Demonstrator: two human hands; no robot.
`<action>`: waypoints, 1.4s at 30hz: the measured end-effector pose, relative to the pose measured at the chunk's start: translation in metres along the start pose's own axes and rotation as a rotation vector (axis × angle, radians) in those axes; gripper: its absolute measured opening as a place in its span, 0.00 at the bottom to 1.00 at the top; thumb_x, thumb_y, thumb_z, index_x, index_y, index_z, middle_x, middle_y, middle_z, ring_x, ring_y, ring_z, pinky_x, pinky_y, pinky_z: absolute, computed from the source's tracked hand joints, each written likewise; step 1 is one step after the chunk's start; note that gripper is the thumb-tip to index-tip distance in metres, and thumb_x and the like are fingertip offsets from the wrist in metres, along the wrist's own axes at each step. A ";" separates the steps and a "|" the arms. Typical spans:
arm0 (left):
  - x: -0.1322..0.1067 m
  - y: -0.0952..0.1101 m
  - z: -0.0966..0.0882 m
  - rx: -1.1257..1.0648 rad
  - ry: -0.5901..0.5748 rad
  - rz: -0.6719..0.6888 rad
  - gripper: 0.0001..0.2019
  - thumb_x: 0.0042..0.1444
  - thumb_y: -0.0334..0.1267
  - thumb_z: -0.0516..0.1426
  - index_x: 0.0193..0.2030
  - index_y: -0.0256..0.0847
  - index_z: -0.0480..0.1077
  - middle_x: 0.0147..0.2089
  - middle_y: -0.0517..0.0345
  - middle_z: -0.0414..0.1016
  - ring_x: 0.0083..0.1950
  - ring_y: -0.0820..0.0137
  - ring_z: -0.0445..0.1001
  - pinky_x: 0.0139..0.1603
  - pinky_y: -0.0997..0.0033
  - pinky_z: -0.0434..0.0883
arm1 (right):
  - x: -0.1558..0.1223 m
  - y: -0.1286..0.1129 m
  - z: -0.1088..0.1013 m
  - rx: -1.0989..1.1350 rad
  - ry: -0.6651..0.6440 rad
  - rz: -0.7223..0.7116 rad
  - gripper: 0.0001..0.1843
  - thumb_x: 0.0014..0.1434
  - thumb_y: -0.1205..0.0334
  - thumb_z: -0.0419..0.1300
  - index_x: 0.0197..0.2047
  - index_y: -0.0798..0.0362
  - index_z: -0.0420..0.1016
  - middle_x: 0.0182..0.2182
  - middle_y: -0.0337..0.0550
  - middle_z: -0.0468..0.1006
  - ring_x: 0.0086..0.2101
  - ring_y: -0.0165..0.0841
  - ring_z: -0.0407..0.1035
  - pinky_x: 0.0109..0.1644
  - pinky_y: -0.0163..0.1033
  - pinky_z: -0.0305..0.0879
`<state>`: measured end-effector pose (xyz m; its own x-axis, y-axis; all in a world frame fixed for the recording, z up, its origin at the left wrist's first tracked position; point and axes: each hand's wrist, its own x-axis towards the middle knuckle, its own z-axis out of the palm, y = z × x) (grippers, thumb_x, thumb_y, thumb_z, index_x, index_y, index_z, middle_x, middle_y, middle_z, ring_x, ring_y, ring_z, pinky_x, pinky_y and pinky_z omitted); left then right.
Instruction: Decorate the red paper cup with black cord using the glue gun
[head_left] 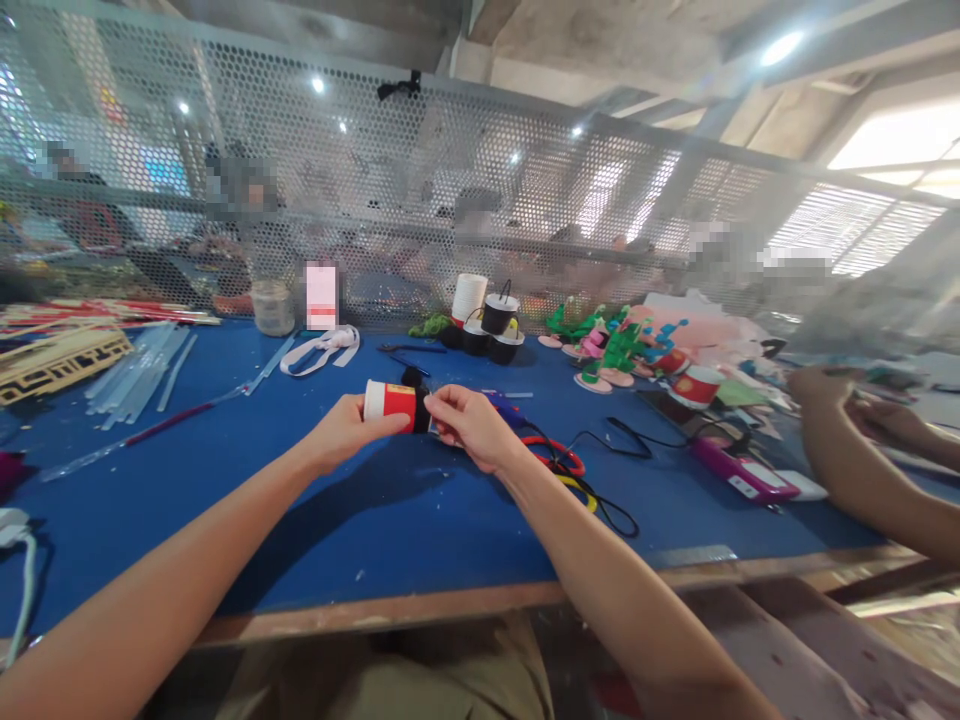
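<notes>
A red and white paper cup with a black band at its right end lies sideways above the table. My left hand is wrapped round its white end, thumb along the red side. At the black end, my right hand is closed in a pinch; what sits between its fingertips is too small to make out. A small black tuft shows just behind the cup. Red, yellow and black cords lie to the right, partly behind my right forearm.
Small black buckets and stacked white cups stand at the back. Green and pink craft figures are to their right. Clear sticks lie left. A purple device is near another person's arm. A perforated screen rises behind.
</notes>
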<state>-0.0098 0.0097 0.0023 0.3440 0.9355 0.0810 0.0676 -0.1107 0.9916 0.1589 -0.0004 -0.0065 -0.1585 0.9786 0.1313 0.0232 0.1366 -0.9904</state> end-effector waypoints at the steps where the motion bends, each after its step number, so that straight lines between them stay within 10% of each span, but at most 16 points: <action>1: 0.001 0.001 -0.001 -0.104 0.010 -0.036 0.14 0.34 0.40 0.64 0.28 0.33 0.73 0.22 0.60 0.72 0.24 0.76 0.65 0.26 0.78 0.62 | -0.001 0.000 0.001 -0.073 -0.011 -0.063 0.15 0.45 0.51 0.60 0.23 0.53 0.61 0.15 0.29 0.59 0.16 0.22 0.51 0.20 0.31 0.48; 9: 0.007 0.000 -0.005 -0.376 0.036 -0.297 0.12 0.40 0.40 0.62 0.24 0.31 0.70 0.21 0.56 0.72 0.20 0.75 0.67 0.22 0.77 0.63 | -0.006 0.003 0.007 -0.386 -0.125 -0.231 0.10 0.50 0.58 0.56 0.22 0.53 0.62 0.17 0.32 0.61 0.20 0.24 0.54 0.25 0.32 0.51; 16: 0.003 -0.003 0.000 -0.191 0.111 -0.124 0.14 0.34 0.42 0.65 0.24 0.32 0.72 0.20 0.57 0.73 0.21 0.75 0.68 0.23 0.77 0.62 | 0.002 0.005 -0.002 -0.402 0.205 -0.291 0.14 0.56 0.54 0.49 0.28 0.53 0.69 0.27 0.43 0.74 0.30 0.33 0.67 0.37 0.37 0.60; 32: -0.002 -0.008 0.012 -0.014 0.067 -0.174 0.12 0.33 0.41 0.63 0.18 0.33 0.68 0.16 0.63 0.66 0.18 0.78 0.60 0.21 0.77 0.54 | -0.011 -0.002 0.015 -0.275 -0.067 -0.301 0.22 0.56 0.45 0.45 0.37 0.51 0.73 0.41 0.44 0.74 0.45 0.34 0.65 0.51 0.40 0.56; 38: 0.002 -0.011 0.008 0.017 0.135 -0.188 0.12 0.34 0.42 0.61 0.20 0.34 0.68 0.17 0.62 0.68 0.20 0.76 0.63 0.24 0.76 0.57 | 0.015 -0.008 -0.032 -0.269 0.287 -0.198 0.13 0.50 0.51 0.56 0.26 0.54 0.67 0.25 0.43 0.74 0.26 0.31 0.69 0.30 0.37 0.64; 42: 0.005 -0.015 0.004 0.110 0.166 -0.155 0.12 0.35 0.43 0.60 0.18 0.35 0.66 0.15 0.64 0.64 0.18 0.77 0.59 0.21 0.76 0.52 | 0.026 -0.017 -0.080 -0.764 0.448 -0.069 0.09 0.52 0.64 0.50 0.23 0.54 0.67 0.26 0.44 0.74 0.30 0.32 0.69 0.34 0.35 0.62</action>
<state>-0.0057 0.0152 -0.0124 0.1633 0.9855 -0.0468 0.2119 0.0113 0.9772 0.2331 0.0354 0.0169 0.2135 0.9109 0.3531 0.7054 0.1063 -0.7008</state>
